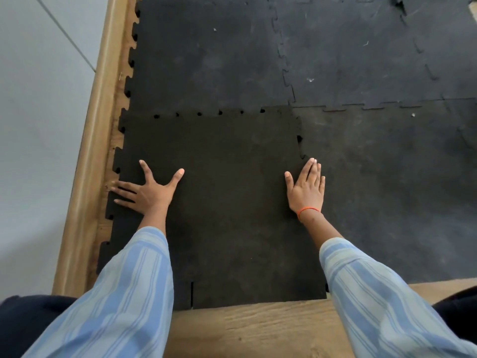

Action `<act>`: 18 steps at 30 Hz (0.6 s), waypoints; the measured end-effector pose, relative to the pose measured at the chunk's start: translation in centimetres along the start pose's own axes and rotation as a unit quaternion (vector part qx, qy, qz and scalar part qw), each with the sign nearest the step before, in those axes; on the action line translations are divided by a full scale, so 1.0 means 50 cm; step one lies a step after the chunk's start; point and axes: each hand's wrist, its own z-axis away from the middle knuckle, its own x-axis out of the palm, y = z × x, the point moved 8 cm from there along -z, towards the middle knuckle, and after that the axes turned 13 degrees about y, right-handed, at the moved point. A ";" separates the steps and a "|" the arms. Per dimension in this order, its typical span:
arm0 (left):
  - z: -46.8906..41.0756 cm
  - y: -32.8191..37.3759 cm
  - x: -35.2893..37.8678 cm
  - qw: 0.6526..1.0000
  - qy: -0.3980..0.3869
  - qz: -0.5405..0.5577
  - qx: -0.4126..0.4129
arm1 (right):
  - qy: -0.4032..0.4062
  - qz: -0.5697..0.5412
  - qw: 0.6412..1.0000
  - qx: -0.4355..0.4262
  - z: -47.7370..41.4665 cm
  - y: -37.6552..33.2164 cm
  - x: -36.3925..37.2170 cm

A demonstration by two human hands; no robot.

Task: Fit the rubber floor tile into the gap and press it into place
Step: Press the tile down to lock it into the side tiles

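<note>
The rubber floor tile (222, 202) lies in the gap beside the wooden skirting (87, 177), its puzzle-cut far edge meeting the neighbouring mats (206, 60) with small holes showing along that seam. The left hand (147, 193) presses flat with fingers splayed wide near the toothed left edge; the right hand (307, 188) lies flat, fingers together, over the right seam. To seat it well, I would judge, pressure should walk along each interlocking edge until the tabs sit flush. The tile looks matte, grainy and darker than the scuffed grey mats; bare wood floor (258, 332) shows nearest the person
</note>
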 end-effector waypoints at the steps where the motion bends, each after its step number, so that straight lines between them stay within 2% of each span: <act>1: -0.009 -0.006 -0.003 1.000 0.002 0.002 -0.003 | -0.001 0.000 1.000 0.000 0.000 0.000 0.000; 11: -0.015 -0.007 -0.013 0.999 -0.002 0.028 -0.023 | -0.010 -0.004 1.000 0.011 -0.001 -0.003 -0.002; 18: -0.015 -0.006 -0.011 0.999 -0.027 0.015 -0.014 | -0.047 -0.031 0.998 0.010 -0.020 -0.002 -0.001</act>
